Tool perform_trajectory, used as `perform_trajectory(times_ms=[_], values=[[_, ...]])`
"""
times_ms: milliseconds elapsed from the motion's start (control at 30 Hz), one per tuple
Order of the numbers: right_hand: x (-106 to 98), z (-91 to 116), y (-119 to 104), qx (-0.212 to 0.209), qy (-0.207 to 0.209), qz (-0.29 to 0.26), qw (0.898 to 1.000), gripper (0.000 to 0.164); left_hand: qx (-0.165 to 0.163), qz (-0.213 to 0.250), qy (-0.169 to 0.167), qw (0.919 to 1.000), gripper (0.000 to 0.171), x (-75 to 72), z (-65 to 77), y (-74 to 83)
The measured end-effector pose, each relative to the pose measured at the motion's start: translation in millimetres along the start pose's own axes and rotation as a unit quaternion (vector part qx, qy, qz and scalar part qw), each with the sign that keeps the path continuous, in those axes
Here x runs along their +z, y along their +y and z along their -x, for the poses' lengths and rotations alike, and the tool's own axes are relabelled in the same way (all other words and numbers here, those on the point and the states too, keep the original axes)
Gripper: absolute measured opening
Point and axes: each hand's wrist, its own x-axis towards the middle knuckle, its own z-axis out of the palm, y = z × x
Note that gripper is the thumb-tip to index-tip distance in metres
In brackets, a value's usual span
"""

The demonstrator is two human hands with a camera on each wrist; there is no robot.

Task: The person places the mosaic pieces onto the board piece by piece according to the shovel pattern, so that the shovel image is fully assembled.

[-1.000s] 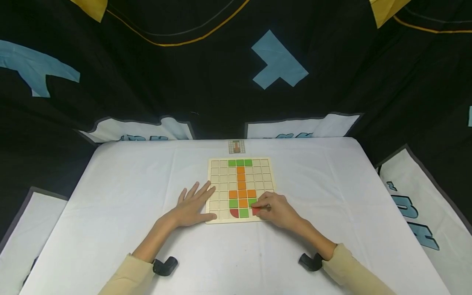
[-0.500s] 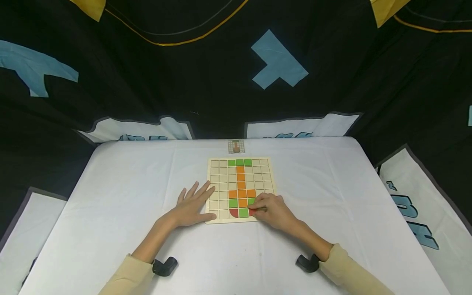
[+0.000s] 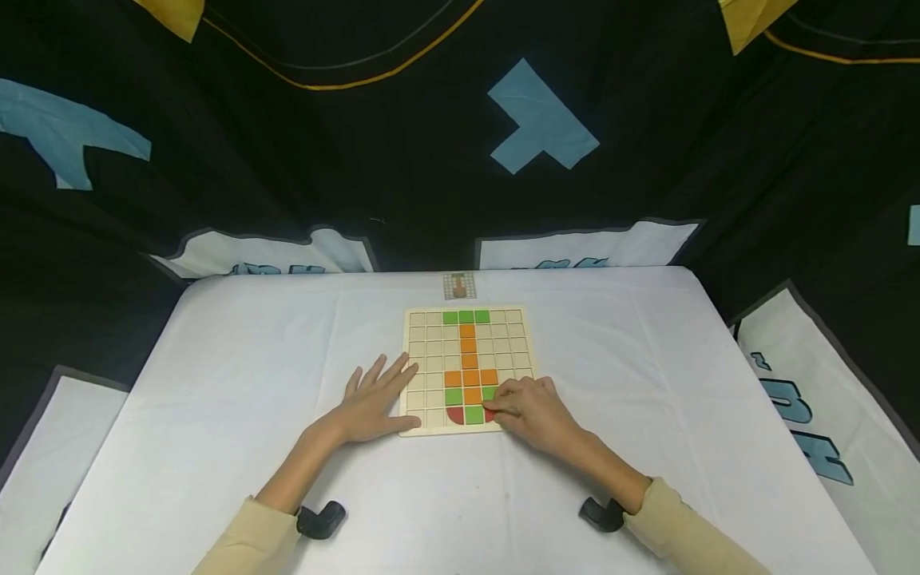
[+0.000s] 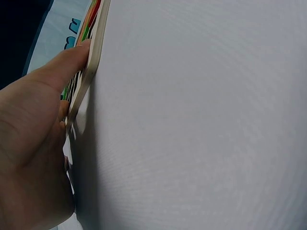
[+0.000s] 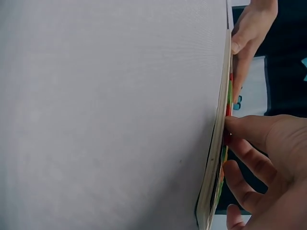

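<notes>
A wooden grid board [image 3: 513,345] lies on the white-covered table. Green tiles [image 3: 465,317] fill part of its far row, above a column of orange tiles [image 3: 469,346]. In the near row a green tile [image 3: 473,414] sits between two red ones. The red quarter-round tile [image 3: 455,415] on the left is uncovered; the right red tile [image 3: 489,415] is partly hidden by my right hand [image 3: 535,407], which holds it with thumb and fingertips down at its cell. My left hand [image 3: 370,407] lies with spread fingers on the board's left edge, thumb at the near left corner.
A small picture card [image 3: 459,286] with a grid pattern lies beyond the board, by the table's far edge. Black wrist mounts [image 3: 321,520] stick out at both sleeves. A dark curtain [image 3: 431,176] hangs behind the table.
My right hand has moved slightly left, bringing the red tile from the side up against the near-row green tile. Over the last half second it stays there. My left hand keeps its place.
</notes>
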Motion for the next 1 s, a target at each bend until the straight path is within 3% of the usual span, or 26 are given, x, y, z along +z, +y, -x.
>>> perform_trajectory(times_ms=[200,800,1000], values=[[-2.1,1.4,-0.8,-0.017,0.002,0.036,0.999,0.020,0.003,-0.001,0.000,1.0000,0.092,1.3,-0.7,-0.5],[-5.0,0.8,2.2,-0.009,0.023,0.045,0.999,0.018,0.007,0.007,0.003,1.0000,0.090,-3.4,0.0,0.0],[-11.9,5.4,8.5,0.002,0.042,0.020,0.999,0.014,0.007,0.006,0.009,0.9999,0.089,-5.2,1.2,-0.2]])
